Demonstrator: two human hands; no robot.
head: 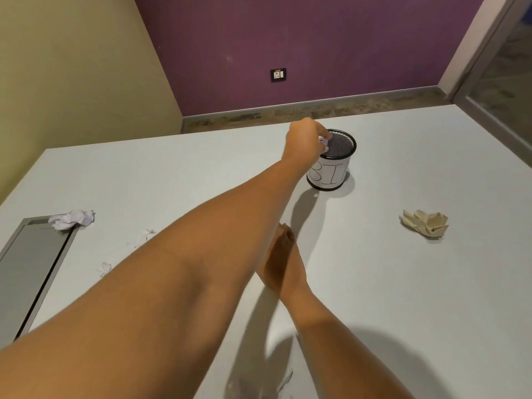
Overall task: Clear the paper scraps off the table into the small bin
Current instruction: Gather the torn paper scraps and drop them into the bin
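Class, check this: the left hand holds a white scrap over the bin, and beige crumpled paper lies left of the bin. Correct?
No: the head view shows the beige crumpled paper right of the bin, not left. The left hand does hold a white scrap over the bin.

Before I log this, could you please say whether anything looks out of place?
Yes: a crumpled white paper overlaps the grey panel, a beige wad lies right of the bin, and tiny scraps lie at left.
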